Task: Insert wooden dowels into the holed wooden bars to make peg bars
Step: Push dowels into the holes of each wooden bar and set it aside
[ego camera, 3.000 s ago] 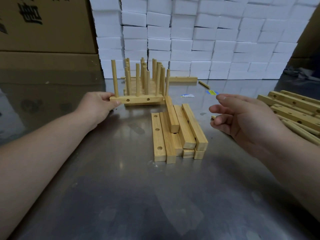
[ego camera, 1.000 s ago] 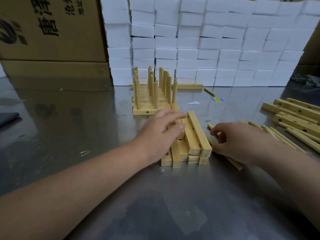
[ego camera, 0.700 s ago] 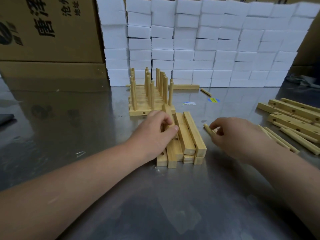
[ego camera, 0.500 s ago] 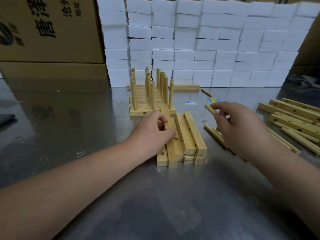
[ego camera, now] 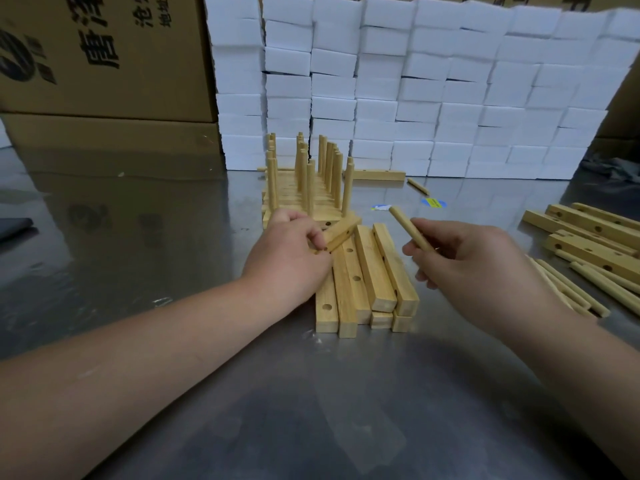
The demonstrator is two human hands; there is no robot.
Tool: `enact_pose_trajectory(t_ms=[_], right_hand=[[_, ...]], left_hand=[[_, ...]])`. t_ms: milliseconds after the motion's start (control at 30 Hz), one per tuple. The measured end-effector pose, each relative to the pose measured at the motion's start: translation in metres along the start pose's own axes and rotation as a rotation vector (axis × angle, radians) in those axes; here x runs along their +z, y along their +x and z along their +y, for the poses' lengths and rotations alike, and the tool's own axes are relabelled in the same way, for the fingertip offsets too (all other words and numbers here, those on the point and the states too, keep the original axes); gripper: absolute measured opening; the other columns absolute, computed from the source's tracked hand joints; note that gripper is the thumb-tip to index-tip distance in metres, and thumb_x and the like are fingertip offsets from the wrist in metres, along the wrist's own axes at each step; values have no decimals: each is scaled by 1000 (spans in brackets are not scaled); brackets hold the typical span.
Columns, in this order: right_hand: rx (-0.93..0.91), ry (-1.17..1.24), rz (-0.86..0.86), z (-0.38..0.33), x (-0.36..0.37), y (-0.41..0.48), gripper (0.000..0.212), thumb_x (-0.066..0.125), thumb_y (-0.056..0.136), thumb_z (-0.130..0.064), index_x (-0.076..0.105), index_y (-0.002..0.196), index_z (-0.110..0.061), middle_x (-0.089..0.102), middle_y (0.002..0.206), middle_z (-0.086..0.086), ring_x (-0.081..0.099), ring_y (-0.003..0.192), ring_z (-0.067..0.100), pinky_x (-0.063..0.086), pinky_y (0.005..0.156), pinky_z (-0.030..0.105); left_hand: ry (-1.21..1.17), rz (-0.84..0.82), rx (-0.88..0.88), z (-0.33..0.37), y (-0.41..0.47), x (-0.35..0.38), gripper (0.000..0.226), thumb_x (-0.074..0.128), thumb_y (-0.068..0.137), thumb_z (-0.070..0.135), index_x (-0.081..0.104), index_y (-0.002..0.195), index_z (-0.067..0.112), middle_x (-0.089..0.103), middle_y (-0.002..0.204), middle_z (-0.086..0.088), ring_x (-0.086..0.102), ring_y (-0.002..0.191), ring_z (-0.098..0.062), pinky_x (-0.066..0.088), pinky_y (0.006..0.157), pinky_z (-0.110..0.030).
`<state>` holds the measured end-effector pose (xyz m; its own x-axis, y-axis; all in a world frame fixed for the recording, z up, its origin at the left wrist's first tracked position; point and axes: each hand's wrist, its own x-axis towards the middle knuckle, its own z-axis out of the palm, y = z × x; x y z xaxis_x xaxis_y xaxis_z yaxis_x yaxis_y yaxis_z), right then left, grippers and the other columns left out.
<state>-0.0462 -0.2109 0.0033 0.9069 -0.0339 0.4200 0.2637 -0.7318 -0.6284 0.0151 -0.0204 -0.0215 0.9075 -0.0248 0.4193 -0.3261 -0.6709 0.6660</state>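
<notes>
Dowel (ego camera: 410,229) now lifted off the table (ego camera: 173,237), pinched in the right hand (ego camera: 478,268) — just right of the holed bar (ego camera: 337,234) the left hand (ego camera: 287,258) grips, tilted atop the stack (ego camera: 363,278)

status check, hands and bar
Left hand gripping a holed bar, tilted off the stack. Right hand holding a dowel, not inserted. Nothing in the way.

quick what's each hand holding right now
Left hand: closed on a holed bar.
Right hand: closed on a dowel.
</notes>
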Motion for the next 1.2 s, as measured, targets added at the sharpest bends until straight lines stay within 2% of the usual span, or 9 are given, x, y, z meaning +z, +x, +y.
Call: enact_pose_trajectory(t_ms=[100, 200, 367, 500, 600, 767, 900, 1000, 1200], right_hand=[[5, 52, 3, 2, 2, 1, 27, 57, 88, -26, 61, 114, -33, 62, 64, -30, 55, 47, -1, 39, 42, 11], [3, 76, 51, 3, 2, 1, 25, 53, 89, -30, 62, 111, -37, 62, 65, -28, 46, 42, 3, 35, 37, 11], [-14, 87, 114, 1, 0, 0, 22, 52, 88, -30, 65, 102, -40, 62, 62, -12, 42, 41, 3, 33, 38, 10], [-19, 69, 117, 0, -1, -1, 21, 52, 88, -28, 65, 101, -38, 54, 49, -1, 40, 38, 4, 31, 36, 11], [-25, 69, 118, -1, -1, -1, 18, 52, 88, -27, 61, 93, -43, 51, 46, -6, 41, 37, 3, 31, 36, 11], [0, 49, 150, -1, -1, 1, 12, 51, 87, -31, 51, 76, -34, 52, 57, -12, 45, 44, 2, 35, 41, 21], [20, 64, 212, -4, -3, 1, 11, 51, 86, -34, 52, 75, -33, 54, 54, -12, 43, 42, 5, 38, 41, 27], [13, 87, 230, -7, -4, -1, 12, 52, 86, -33, 53, 74, -34, 57, 59, -3, 43, 39, 6, 37, 34, 24], [12, 129, 246, -11, -5, -2, 15, 54, 87, -30, 56, 74, -37, 59, 59, -8, 49, 40, 0, 33, 31, 14]], left_hand=[[-135, 119, -27, 3, 1, -3, 21, 58, 79, 15, 44, 66, 26, 42, 90, 14, 45, 71, -3, 33, 59, -19], [-385, 162, -79, 7, 0, -6, 22, 47, 85, 11, 45, 77, 31, 54, 92, 4, 53, 72, -16, 39, 55, -27], [-611, -63, 35, 11, -8, -11, 45, 36, 92, -1, 54, 104, 38, 57, 96, 18, 55, 98, -10, 44, 85, -21], [-579, -233, 62, 12, -11, -13, 50, 33, 90, -5, 53, 129, 19, 58, 101, 24, 51, 99, 11, 36, 94, -9], [-580, -304, 66, 15, -12, -15, 55, 34, 85, -9, 54, 127, 20, 57, 107, 22, 49, 105, 10, 36, 90, -3], [-591, -283, 81, 11, -10, -13, 34, 46, 92, 11, 57, 107, 40, 60, 97, 2, 56, 90, 2, 43, 83, -16], [-610, -361, 148, 7, -8, -12, 31, 50, 92, 18, 55, 105, 46, 63, 91, 33, 53, 95, 19, 37, 84, 0], [-640, -371, 147, 6, -7, -12, 30, 49, 93, 14, 59, 101, 42, 62, 91, 39, 54, 96, 19, 39, 82, 1], [-665, -389, 142, 5, -8, -13, 29, 47, 93, 13, 60, 109, 34, 68, 73, 13, 61, 81, 5, 44, 71, -7]])
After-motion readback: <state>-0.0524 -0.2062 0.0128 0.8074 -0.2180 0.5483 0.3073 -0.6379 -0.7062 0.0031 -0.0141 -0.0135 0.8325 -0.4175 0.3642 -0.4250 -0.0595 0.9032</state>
